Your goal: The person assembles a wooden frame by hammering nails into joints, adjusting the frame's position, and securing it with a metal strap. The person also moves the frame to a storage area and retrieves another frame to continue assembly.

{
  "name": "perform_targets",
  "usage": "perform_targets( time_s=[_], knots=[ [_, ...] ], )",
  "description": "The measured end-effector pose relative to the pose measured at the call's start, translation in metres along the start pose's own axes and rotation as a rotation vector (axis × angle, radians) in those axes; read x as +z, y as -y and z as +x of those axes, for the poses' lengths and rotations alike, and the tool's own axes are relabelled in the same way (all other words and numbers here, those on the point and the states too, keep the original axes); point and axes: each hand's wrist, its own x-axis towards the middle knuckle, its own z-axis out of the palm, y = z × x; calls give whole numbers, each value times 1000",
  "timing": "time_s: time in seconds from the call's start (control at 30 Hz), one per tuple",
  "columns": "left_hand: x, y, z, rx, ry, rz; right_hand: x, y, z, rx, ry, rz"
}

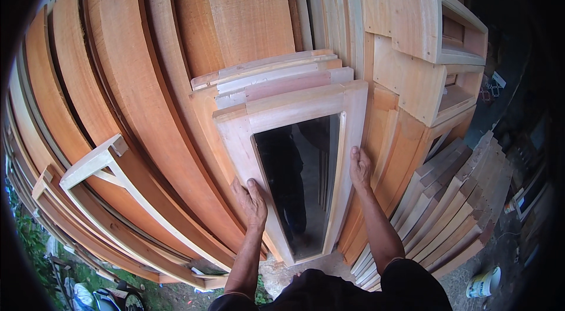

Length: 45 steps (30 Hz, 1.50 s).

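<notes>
Head view shows the framed panel (pixel 298 184) directly between the two hands, standing at a tilt in front of other frames (pixel 288 88), with its long axis running from the person's body up and away toward the upright boards (pixel 241 17). Each hand is at its own long side: the left hand (pixel 252 204) sits lower, nearer the body, and the right hand (pixel 361 171) sits higher along the opposite edge. Neither is closer to the panel, since both touch it.

The left thumb lies on the front of the pale wood, with its fingers bent round the outer edge, so the hand seems to pinch the side rail. The right thumb presses at the rail's edge in the same manner; its fingers pass mostly out of sight (how far they wrap behind, I cannot tell). Both grips stay off the dark pane (pixel 303 158). Cut timber (pixel 453 211) lies stacked beyond the right forearm.
</notes>
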Motion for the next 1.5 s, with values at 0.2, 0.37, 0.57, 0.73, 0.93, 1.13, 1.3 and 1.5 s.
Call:
perform_targets(
  time_s=[0.2, 0.37, 0.57, 0.73, 0.93, 1.13, 1.3, 1.5],
  knots=[
    [7, 2, -1, 3, 117, 118, 23, -17, -1, -54, -104, -1],
    [4, 12, -1, -14, 178, 73, 32, -22, -3, 74, -32, 50],
    [-11, -3, -44, 231, 54, 117, 7, -19, -48, 72, 29, -29],
    [-7, -37, -113, 251, 474, -193, -11, -49, -186, 57, 59, -88],
    [3, -97, -206, 136, 963, -571, -70, -98, -404, 519, 834, -253],
    [15, -172, -271, 135, 1162, -809, -159, -120, -547, 771, 800, -298],
    [27, -239, -328, 47, 1131, -953, -235, -116, -601, 930, 523, -263],
    [37, -288, -381, 35, 1018, -830, -336, -113, -656, 999, 321, -192]
  ],
)
